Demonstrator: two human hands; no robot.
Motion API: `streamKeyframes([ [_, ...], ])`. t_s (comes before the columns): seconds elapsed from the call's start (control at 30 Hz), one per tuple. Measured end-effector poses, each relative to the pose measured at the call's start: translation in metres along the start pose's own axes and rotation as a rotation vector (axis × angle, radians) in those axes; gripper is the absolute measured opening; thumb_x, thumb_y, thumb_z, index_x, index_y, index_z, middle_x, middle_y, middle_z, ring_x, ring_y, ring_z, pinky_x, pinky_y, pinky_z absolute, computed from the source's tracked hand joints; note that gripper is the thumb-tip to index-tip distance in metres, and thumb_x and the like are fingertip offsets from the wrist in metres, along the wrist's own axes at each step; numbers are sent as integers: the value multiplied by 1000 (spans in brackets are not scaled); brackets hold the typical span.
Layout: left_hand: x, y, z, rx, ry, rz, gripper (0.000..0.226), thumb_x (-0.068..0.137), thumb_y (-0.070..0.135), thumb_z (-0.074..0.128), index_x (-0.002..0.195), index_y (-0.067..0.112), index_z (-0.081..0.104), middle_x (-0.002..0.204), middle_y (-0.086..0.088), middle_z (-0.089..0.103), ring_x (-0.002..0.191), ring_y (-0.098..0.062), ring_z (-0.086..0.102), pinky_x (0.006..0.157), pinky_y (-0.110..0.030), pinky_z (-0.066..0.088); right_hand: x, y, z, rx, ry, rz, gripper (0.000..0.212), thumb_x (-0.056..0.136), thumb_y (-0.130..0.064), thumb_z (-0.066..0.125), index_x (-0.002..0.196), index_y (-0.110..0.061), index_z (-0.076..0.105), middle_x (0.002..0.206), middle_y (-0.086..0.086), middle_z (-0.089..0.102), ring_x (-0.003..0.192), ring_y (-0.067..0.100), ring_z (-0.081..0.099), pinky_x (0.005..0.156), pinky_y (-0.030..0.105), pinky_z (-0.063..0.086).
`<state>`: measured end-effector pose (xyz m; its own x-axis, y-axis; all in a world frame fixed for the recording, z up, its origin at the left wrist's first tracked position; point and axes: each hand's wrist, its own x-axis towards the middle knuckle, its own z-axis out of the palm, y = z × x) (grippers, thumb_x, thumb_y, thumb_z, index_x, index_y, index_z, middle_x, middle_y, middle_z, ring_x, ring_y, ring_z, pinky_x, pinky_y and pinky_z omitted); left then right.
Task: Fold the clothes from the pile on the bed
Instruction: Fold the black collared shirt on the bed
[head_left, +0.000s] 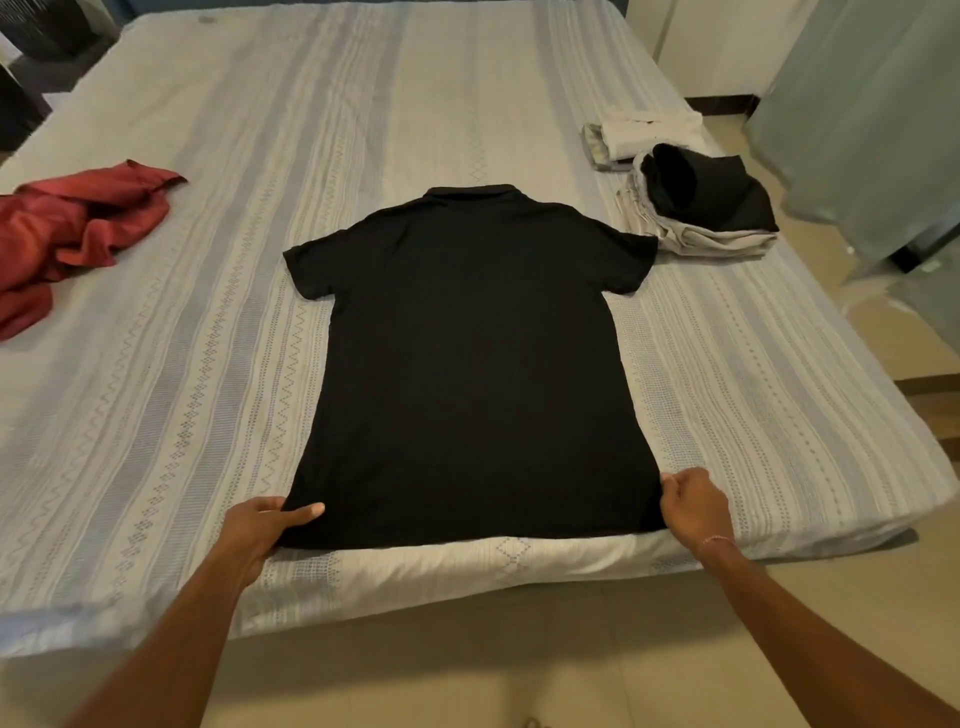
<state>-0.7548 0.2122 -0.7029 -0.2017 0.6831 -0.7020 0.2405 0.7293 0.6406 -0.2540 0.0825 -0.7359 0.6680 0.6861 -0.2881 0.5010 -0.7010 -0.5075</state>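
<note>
A black shirt (470, 364) is spread flat, back up, on the bed (208, 291), with its collar at the far end and its hem at the near edge. The hem's left corner is pinched by the left hand (265, 525), thumb laid on top of the cloth. The hem's right corner is gripped by the right hand (693, 501), fingers curled. The hands are held well apart, one at each corner. Left of the shirt, a crumpled red garment (72, 234) is seen. Right of the collar, folded clothes (696, 208) are stacked.
</note>
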Motion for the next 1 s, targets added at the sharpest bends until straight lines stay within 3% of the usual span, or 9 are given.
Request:
streamKeyframes([
  [0.1, 2, 0, 3, -23, -64, 18, 30, 88, 20, 76, 111, 2, 67, 108, -16, 71, 98, -31, 69, 73, -39, 61, -7, -10, 7, -129, 16, -90, 39, 88, -49, 71, 99, -16, 53, 94, 1, 56, 89, 22, 56, 79, 41, 53],
  [0.2, 14, -3, -2, -89, -62, -16, 30, 102, 21, 56, 128, 7, 56, 123, -13, 63, 108, -31, 63, 72, -44, 62, -8, -15, 11, -30, -53, 24, 35, 83, -36, 81, 97, -11, 61, 91, 6, 65, 91, 26, 63, 80, 37, 51],
  [0.3, 14, -3, -6, -41, -69, -58, 18, 100, 7, 56, 114, -3, 63, 118, -21, 67, 105, -34, 66, 88, -50, 58, -8, -18, 8, 85, -45, 77, 18, 87, -26, 78, 81, -13, 67, 76, 5, 66, 88, 30, 67, 76, 31, 44],
  [0.43, 14, -7, -10, -68, -65, -80, 17, 94, 4, 66, 108, -5, 66, 114, -22, 69, 109, -37, 65, 99, -50, 52, -9, -13, -3, 224, -18, 102, 21, 86, -29, 79, 79, -11, 72, 76, -1, 67, 80, 18, 61, 79, 28, 38],
  [0.5, 15, -10, -14, -70, -37, -94, 21, 88, 5, 74, 106, -3, 67, 112, -23, 69, 109, -40, 66, 100, -51, 53, -9, -9, -8, 293, -28, 131, 24, 84, -33, 80, 78, -11, 74, 79, 0, 70, 83, 20, 63, 81, 33, 45],
  [0.63, 10, -6, -16, -110, 23, -118, 33, 79, 3, 81, 106, -4, 64, 107, -22, 69, 97, -37, 70, 71, -40, 63, -2, -5, -19, 442, -110, 194, 32, 88, -31, 77, 75, -3, 72, 87, 15, 72, 90, 30, 67, 85, 51, 60],
  [0.73, 7, -3, -17, -125, 40, -147, 37, 76, 2, 83, 107, -1, 64, 108, -21, 67, 99, -37, 69, 63, -41, 62, 4, 0, -30, 596, -186, 245, 43, 90, -26, 75, 76, 12, 63, 84, 21, 66, 89, 34, 68, 76, 55, 62],
  [0.83, 8, -2, -19, -123, 66, -161, 41, 72, 4, 86, 105, -1, 63, 105, -20, 65, 94, -34, 68, 65, -40, 63, 3, -2, -43, 607, -164, 238, 26, 89, -15, 76, 81, 8, 65, 77, 15, 65, 85, 34, 66, 67, 42, 60],
  [1.0, 12, -8, -18, -69, 54, -197, 36, 72, 9, 89, 92, 1, 61, 75, -14, 60, 47, -17, 57, 38, -20, 50, 7, -1, -52, 601, -121, 265, 27, 77, -5, 85, 85, -5, 59, 79, 14, 65, 70, 25, 62, 59, 31, 51],
])
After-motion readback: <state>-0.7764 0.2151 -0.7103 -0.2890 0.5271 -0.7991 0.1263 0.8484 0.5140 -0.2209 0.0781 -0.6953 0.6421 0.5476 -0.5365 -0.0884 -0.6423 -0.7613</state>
